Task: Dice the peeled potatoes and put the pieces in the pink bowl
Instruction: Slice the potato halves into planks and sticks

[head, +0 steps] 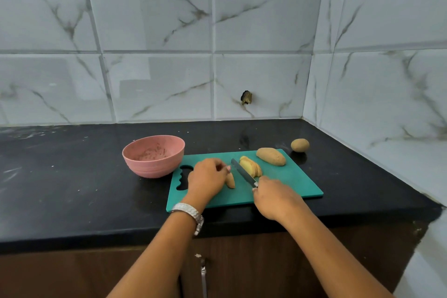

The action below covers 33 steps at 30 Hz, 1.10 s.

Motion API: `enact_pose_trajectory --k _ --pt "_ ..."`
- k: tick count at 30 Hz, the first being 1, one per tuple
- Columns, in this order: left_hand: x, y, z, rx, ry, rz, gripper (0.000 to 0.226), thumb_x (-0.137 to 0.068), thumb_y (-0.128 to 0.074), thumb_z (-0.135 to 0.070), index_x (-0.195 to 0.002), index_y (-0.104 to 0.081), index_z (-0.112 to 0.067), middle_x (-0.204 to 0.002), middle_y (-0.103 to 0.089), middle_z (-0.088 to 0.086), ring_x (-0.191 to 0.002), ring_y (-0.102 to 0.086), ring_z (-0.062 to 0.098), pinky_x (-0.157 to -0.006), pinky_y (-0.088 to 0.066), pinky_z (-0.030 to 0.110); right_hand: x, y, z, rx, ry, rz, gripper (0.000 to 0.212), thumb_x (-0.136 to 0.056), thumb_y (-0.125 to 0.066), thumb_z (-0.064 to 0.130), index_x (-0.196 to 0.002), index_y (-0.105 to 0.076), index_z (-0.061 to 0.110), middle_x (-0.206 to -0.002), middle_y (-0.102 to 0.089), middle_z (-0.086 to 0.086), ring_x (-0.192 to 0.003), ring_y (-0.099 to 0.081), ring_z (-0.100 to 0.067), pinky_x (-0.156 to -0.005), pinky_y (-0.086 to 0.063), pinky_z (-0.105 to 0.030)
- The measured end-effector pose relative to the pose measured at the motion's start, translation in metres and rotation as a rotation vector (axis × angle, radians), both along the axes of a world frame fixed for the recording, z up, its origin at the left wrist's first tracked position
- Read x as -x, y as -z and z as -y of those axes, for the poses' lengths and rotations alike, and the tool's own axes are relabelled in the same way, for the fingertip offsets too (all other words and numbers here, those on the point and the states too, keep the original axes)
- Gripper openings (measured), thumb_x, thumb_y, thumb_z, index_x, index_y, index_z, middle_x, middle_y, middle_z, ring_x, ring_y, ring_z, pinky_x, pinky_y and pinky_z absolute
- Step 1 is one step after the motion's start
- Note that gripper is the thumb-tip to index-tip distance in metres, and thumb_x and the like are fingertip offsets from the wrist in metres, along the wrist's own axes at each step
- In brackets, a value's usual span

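Observation:
A teal cutting board [285, 181] lies on the black counter. My left hand [208, 178] curls over a potato piece [231, 180] near the board's middle and holds it down. My right hand [273, 197] grips the handle of a knife [243, 174], whose blade points up and left between the held piece and a stack of yellow potato slices [251, 166]. A whole long potato [271, 156] rests at the board's far right corner. The pink bowl [153, 155] stands just left of the board, holding nothing but smears.
A small round potato [300, 145] sits on the counter [72, 176] beyond the board's right corner. Marble-tiled walls close in behind and on the right. Below the counter's front edge is a wooden cabinet with a metal handle [203, 276].

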State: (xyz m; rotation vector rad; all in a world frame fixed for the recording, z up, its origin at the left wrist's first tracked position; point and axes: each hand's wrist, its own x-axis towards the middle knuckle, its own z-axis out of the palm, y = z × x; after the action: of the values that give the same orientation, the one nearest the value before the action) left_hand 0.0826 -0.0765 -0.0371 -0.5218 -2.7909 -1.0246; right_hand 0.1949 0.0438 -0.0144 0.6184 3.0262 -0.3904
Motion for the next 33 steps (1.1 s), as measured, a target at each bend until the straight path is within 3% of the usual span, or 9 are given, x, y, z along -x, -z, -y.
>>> enact_pose_trajectory --k 1,5,14,25,30,33 --pt "0.007 0.000 0.006 -0.014 0.059 0.038 0.004 -0.089 -0.063 -0.035 -0.092 -0.065 -0.035 -0.099 -0.066 -0.012 -0.104 -0.058 0.015 -0.096 -0.045 0.041 -0.001 -0.001 0.001 0.007 -0.002 0.004 0.026 -0.105 -0.037 0.030 -0.124 -0.048 0.015 -0.109 -0.056 -0.004 -0.104 -0.058 -0.023 -0.077 -0.044 -0.034" --pt "0.019 0.011 0.021 0.006 0.155 0.098 0.037 -0.078 -0.073 -0.045 -0.113 -0.062 -0.048 -0.131 -0.057 -0.014 -0.127 -0.046 0.015 -0.107 -0.036 0.046 -0.002 -0.004 0.005 0.025 -0.016 0.008 0.026 -0.105 -0.035 0.028 -0.122 -0.049 0.014 -0.104 -0.053 -0.003 -0.104 -0.058 -0.022 -0.078 -0.044 -0.034" --pt "0.004 0.013 0.016 0.128 0.036 -0.049 0.040 -0.080 -0.063 -0.059 -0.117 -0.062 -0.045 -0.131 -0.058 -0.014 -0.127 -0.045 0.015 -0.110 -0.030 0.045 -0.004 -0.003 0.022 -0.006 -0.059 -0.020 0.028 -0.105 -0.037 0.027 -0.122 -0.052 0.012 -0.104 -0.057 -0.005 -0.097 -0.062 -0.022 -0.070 -0.043 -0.032" --pt "0.001 0.012 0.014 0.161 0.043 -0.079 0.039 -0.085 -0.060 -0.055 -0.121 -0.061 -0.041 -0.132 -0.057 -0.014 -0.130 -0.042 0.014 -0.116 -0.015 0.048 -0.011 -0.005 0.029 -0.051 -0.065 -0.005 0.023 -0.104 -0.041 0.028 -0.123 -0.048 0.016 -0.100 -0.052 -0.002 -0.095 -0.059 -0.018 -0.070 -0.042 -0.031" --pt "0.002 0.013 0.013 0.175 0.057 -0.070 0.038 -0.087 -0.058 -0.054 -0.123 -0.060 -0.041 -0.132 -0.057 -0.013 -0.132 -0.040 0.015 -0.116 -0.012 0.051 -0.006 -0.003 0.037 -0.074 -0.026 0.079 0.027 -0.098 -0.053 0.018 -0.124 -0.043 0.018 -0.096 -0.051 -0.002 -0.088 -0.055 -0.018 -0.069 -0.044 -0.032" --pt "0.004 0.013 0.012 0.179 0.056 -0.076 0.035 -0.089 -0.056 -0.052 -0.122 -0.061 -0.040 -0.130 -0.059 -0.012 -0.130 -0.041 0.014 -0.116 -0.011 0.052 -0.002 -0.003 0.043 -0.093 -0.015 0.093 0.030 -0.095 -0.053 0.013 -0.122 -0.041 0.017 -0.097 -0.053 -0.004 -0.094 -0.058 -0.021 -0.070 -0.043 -0.033"
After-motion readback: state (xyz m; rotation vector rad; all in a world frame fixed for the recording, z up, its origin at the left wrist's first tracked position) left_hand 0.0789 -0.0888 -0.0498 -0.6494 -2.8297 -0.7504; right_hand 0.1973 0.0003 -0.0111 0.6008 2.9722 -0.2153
